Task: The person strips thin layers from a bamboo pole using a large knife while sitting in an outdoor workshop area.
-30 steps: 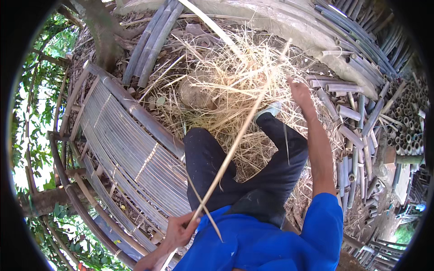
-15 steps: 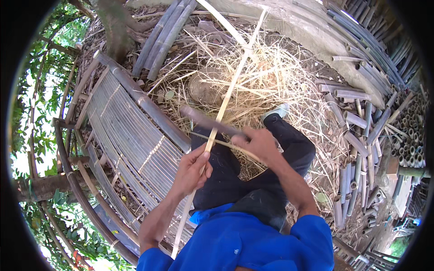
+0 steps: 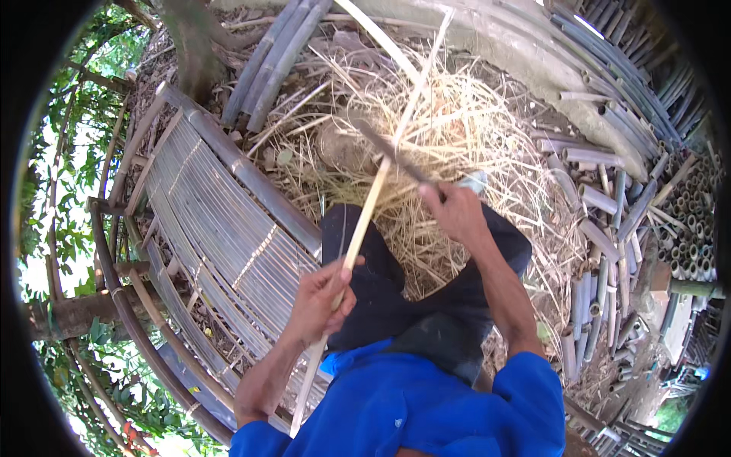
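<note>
A long pale bamboo strip [image 3: 371, 199] runs slantwise from beside my left forearm, over my lap, to the shavings in front. My left hand [image 3: 321, 298] is closed round its lower part, thumb on top. In my right hand [image 3: 457, 215] is a knife [image 3: 400, 158] with a long dark blade, its handle mostly hidden by the fingers. The blade crosses the strip well ahead of my left hand; whether it touches cannot be told. Beyond, the strip's far end crosses or meets another pale strip [image 3: 381, 38].
Loose shavings [image 3: 464, 126] cover the ground around my foot. A slatted bamboo bench [image 3: 221, 198] stands at my left. Bamboo poles [image 3: 266, 65] lie at the far left, and cut bamboo pieces [image 3: 598, 199] are piled at right. A tree trunk [image 3: 194, 49] rises behind the bench.
My right hand and the knife have moved forward along the strip, away from my left hand. A thin pale sliver below the blade is no longer seen there. My left hand stays nearly in place.
</note>
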Available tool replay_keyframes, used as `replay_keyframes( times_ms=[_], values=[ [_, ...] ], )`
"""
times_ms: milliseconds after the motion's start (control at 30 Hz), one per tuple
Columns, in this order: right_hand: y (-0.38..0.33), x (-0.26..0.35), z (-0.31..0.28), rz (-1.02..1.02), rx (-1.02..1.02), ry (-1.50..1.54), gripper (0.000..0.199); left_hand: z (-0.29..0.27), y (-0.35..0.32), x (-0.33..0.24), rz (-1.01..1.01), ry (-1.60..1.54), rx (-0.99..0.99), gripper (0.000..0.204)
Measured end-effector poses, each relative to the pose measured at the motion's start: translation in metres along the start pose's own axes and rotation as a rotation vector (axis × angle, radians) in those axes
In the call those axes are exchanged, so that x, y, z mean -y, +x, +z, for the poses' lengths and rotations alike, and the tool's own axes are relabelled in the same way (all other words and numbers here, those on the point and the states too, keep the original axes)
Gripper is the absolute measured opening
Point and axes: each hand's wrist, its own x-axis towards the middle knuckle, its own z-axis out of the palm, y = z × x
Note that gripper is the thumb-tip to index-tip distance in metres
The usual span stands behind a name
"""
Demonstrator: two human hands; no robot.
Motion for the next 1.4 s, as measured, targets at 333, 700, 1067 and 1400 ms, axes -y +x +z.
replay_keyframes(
  times_ms=[333,700,1067,1400],
  values=[
    [0.045,-0.033,-0.042,0.222,0.042,-0.114,0.080,-0.017,-0.048,0.029,-0.122,0.039,0.012,0.036],
    [0.093,-0.100,-0.084,0.360,-0.118,0.373,0.084,-0.114,-0.094,0.039,-0.275,0.181,-0.049,0.026],
    [0.091,-0.014,-0.028,0.230,-0.191,1.071,0.026,-0.095,-0.109,0.023,0.181,0.678,-0.538,0.015],
    [0.097,0.004,0.014,0.255,-0.001,0.997,0.026,-0.083,-0.045,0.107,0.516,-0.545,-0.325,0.054]
  ],
)
